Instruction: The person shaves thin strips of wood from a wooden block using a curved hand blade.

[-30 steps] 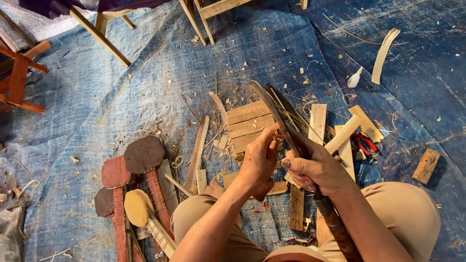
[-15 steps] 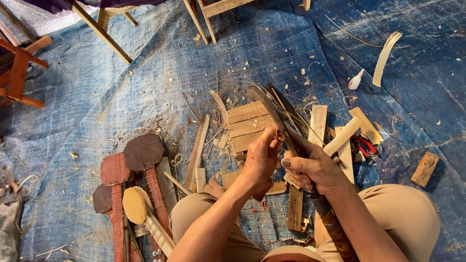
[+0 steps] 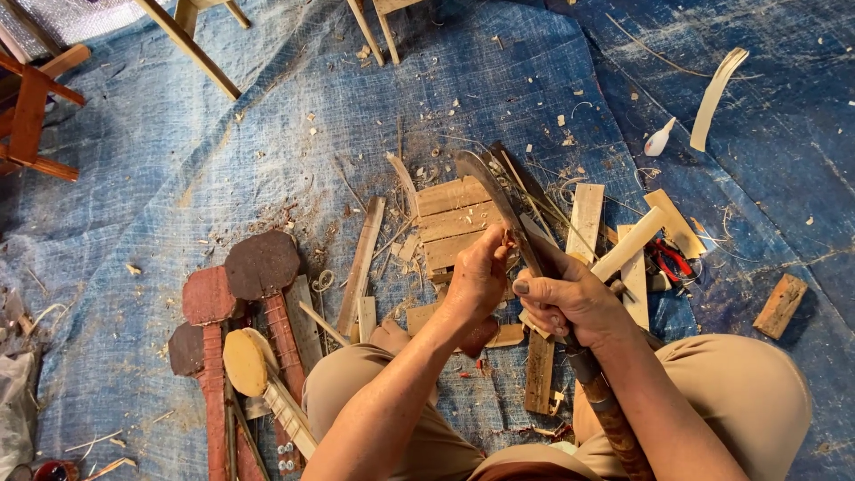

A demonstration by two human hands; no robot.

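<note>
We see our left hand (image 3: 478, 278) and right hand (image 3: 570, 298) bare, without gloves or rings, and both forearms bare with no sleeves in view. Nearer us than the hands, plain khaki cloth trousers (image 3: 748, 401) cover both knees.

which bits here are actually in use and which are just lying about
In use: long curved dark blade, gripped by right hand; small wood piece, barely visible, at left hand.
Lying about: round-headed wooden paddles, red-handled pliers, small white bottle, curved pale strip.
</note>
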